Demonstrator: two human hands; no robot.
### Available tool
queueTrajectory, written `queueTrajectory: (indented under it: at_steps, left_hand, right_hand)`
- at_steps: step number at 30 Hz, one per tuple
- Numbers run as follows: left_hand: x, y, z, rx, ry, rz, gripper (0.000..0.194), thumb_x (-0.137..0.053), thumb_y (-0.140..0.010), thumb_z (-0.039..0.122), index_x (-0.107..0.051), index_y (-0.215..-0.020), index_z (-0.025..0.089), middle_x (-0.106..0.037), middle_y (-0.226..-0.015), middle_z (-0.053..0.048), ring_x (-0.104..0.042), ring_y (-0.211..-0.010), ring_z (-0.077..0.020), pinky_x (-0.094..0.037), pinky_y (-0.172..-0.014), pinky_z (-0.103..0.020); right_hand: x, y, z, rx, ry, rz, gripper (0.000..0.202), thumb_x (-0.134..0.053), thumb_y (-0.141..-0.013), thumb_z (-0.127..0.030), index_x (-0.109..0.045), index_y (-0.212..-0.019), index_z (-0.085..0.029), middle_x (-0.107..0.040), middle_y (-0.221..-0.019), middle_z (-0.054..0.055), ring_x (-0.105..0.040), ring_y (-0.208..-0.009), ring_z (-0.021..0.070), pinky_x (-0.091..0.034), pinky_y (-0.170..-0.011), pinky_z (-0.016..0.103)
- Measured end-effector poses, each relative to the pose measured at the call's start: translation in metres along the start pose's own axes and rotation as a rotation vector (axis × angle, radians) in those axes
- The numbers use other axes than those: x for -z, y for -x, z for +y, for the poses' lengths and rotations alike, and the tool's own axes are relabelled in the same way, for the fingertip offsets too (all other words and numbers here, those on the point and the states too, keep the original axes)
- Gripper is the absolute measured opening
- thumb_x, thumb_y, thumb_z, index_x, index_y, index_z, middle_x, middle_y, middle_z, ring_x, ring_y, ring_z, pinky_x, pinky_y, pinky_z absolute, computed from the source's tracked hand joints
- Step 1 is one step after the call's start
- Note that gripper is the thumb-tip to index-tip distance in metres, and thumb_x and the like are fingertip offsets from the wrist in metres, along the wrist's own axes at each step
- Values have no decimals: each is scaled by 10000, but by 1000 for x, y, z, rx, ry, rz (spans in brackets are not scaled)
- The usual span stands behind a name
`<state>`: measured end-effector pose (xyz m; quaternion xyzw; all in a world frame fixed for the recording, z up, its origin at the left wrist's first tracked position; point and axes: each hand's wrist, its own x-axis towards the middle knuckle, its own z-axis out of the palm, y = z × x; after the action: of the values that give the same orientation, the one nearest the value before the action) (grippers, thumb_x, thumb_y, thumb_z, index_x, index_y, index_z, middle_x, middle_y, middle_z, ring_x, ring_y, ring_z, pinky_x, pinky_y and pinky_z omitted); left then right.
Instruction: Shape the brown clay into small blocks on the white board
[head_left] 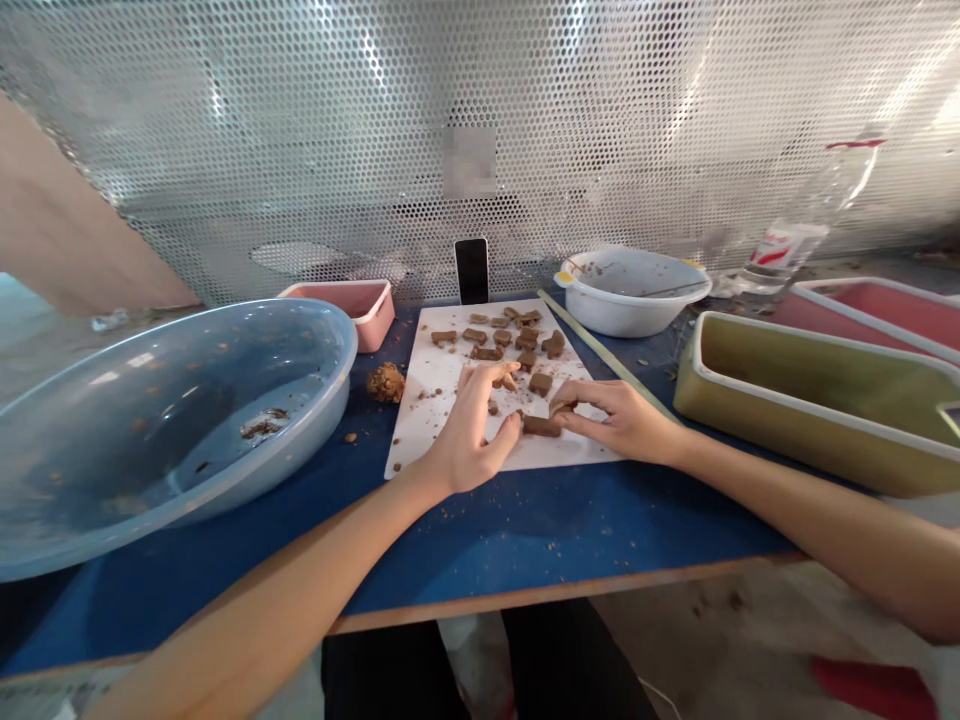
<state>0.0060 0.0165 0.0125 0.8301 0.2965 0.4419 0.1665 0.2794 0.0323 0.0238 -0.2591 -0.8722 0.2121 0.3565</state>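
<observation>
Head view: left hand (pixel 469 440), fingers apart, thumb at the left end of a brown block (pixel 541 427) on the white board (pixel 412 425); right hand (pixel 619 420), fingers pinched on a small brown piece (pixel 565 406) at the block's right end; shaped brown pieces (pixel 541 383), apparently formed already, lie farther up the board; a rough lump (pixel 385 383), left of it on the blue surface (pixel 540 530), remains unshaped.

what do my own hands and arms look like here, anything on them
Your left hand and right hand are both ungloved, with no rings to be seen. The left forearm and right forearm have no sleeves over them, and no watch or bracelet shows on either wrist.
</observation>
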Motion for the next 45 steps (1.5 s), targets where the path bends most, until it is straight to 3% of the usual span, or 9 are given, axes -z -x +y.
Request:
queueTrajectory:
  at_steps: [4, 10, 16, 20, 25, 27, 31, 40, 45]
  left_hand:
    - [-2, 0, 0, -7, 14, 9, 506, -553, -1060, 246, -452, -1557, 255, -619, -1318, -137, -551, -1215, -326, -518, -980, -498]
    - [-2, 0, -1, -16, 6, 17, 519, -545, -1054, 225, -442, -1562, 250, -620, -1293, -125, -551, -1185, -313, -511, -976, -495]
    - [-3, -1, -1, -8, 15, 12, 513, -555, -1045, 214, -451, -1547, 236, -625, -1294, -127, -547, -1192, -312, -506, -985, -498]
    - [-2, 0, -1, -14, 3, 18, 527, -553, -1031, 192, -451, -1546, 232, -625, -1280, -124, -549, -1189, -311, -507, -985, -496]
    - [-2, 0, 0, 4, -9, 10, 523, -558, -1038, 203, -451, -1550, 239, -614, -1312, -133, -551, -1199, -315, -516, -985, -498]
    - [-2, 0, 1, 0, -9, 11, 527, -558, -1033, 196, -451, -1547, 245, -615, -1324, -133, -554, -1214, -318, -520, -988, -497]
    - [-2, -1, 1, -9, -7, 15, 529, -569, -1015, 182, -464, -1529, 246, -617, -1300, -126, -559, -1197, -313, -528, -977, -487]
    - [-1, -1, 1, 3, -15, 5, 515, -566, -1017, 180, -475, -1520, 240, -621, -1281, -125, -560, -1181, -314, -529, -991, -493]
    - [-2, 0, 1, 6, -27, 11, 519, -568, -1003, 169, -480, -1509, 243, -626, -1274, -127, -558, -1155, -311, -532, -970, -485]
  right_hand:
    - [-3, 1, -1, 14, -42, 18, 174, -738, -1071, -373, -765, -1137, -214, -842, -1045, 49, -802, -918, 166, -626, -873, 263]
    - [2, 1, -3, 8, -6, -120, 343, -577, -1160, -364, -751, -904, -214, -783, -792, 0, -751, -728, 118, -565, -734, 225]
    - [-2, 2, 0, -21, -29, -56, 223, -703, -1100, -421, -791, -1101, -216, -862, -1014, 44, -823, -909, 170, -630, -861, 261]
    - [-3, 3, 0, -24, -24, -125, 247, -649, -1131, -376, -810, -1030, -218, -849, -904, 23, -813, -809, 148, -634, -793, 241]
    - [-3, 0, -1, 67, -53, 20, 127, -747, -1071, -329, -835, -1067, -237, -843, -1265, 99, -754, -1353, 275, -622, -1164, 404]
    - [-3, -1, -1, 84, -45, 29, 121, -743, -1071, -307, -833, -1026, -240, -826, -1313, 106, -717, -1413, 288, -600, -1211, 445]
    - [-2, -2, -1, 100, -15, 38, 92, -747, -1064, -289, -820, -1048, -234, -779, -1404, 126, -740, -1364, 287, -619, -1186, 461]
    - [-2, -2, 0, 167, 65, 17, 119, -712, -1085, -274, -811, -1047, -221, -740, -1182, 114, -767, -1124, 225, -658, -1044, 392]
    - [-1, -2, 1, 177, 72, 60, 115, -731, -1075, -303, -818, -1111, -236, -714, -1168, 114, -749, -1116, 227, -655, -1037, 395]
